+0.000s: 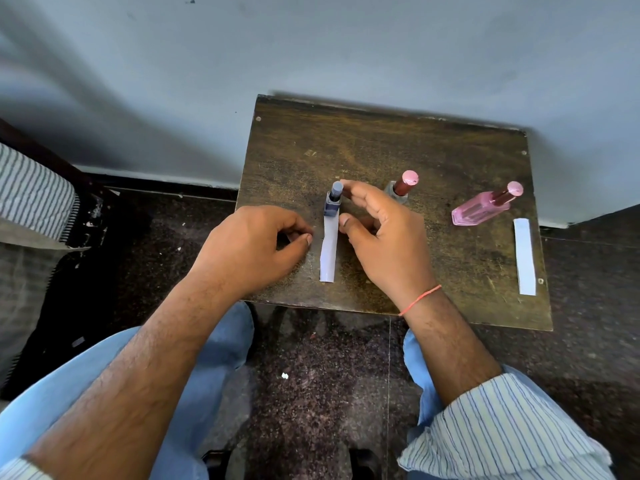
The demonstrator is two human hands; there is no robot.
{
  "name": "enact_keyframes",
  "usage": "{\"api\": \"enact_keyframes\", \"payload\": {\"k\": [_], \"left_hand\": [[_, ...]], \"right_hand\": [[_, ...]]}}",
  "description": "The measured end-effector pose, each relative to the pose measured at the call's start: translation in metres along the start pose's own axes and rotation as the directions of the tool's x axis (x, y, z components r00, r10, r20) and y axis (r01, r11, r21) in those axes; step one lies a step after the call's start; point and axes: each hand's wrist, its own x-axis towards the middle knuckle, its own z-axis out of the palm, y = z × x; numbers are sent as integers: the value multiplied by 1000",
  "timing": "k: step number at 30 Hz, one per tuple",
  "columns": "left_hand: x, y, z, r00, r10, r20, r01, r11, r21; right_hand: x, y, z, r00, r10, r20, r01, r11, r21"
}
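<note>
Blue bottle (pixel 332 202) upright on worktop (pixel 450 161), standing on the far end of paper strip (pixel 328 258).

Right hand (pixel 384 237): arched, half open. Index fingertip touches the blue bottle's cap; thumb near its base.

Left hand (pixel 256 247): left of blue bottle, fingers curled, thumb on index finger. Cannot tell if it pinches anything.

Right of blue bottle, in order: grey bottle (pixel 401 188), pink bottle (pixel 481 209), 2nd strip (pixel 524 258).

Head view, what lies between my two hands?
Head view shows a narrow white paper strip, a small blue bottle at its far end.
</note>
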Motion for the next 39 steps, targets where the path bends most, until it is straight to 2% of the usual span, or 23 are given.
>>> {"api": "enact_keyframes", "payload": {"k": [6,11,18,23,30,34,39], "left_hand": [[1,4,3,999,36,-16,-37,999,-1],[2,10,7,996,68,-63,-70,997,-25],[2,37,15,947,309,-81,-317,941,-120],[4,49,24,929,365,-65,-371,918,-139],[6,60,37,939,340,-47,-343,929,-139],[8,67,44,956,272,-110,-290,930,-224],[10,83,49,966,231,-120,-257,919,-300]], "right_hand": [[-7,3,-8,999,-41,-11,40,996,-78],[-13,7,-17,1000,-27,-3,27,997,-74],[-19,20,-39,1000,-3,26,6,994,-110],[-24,35,-60,998,61,13,-59,991,-122],[-30,50,-85,994,100,-39,-104,985,-140],[-33,50,-90,994,95,-45,-100,986,-136],[-34,48,-92,996,79,-33,-82,991,-108]]}}
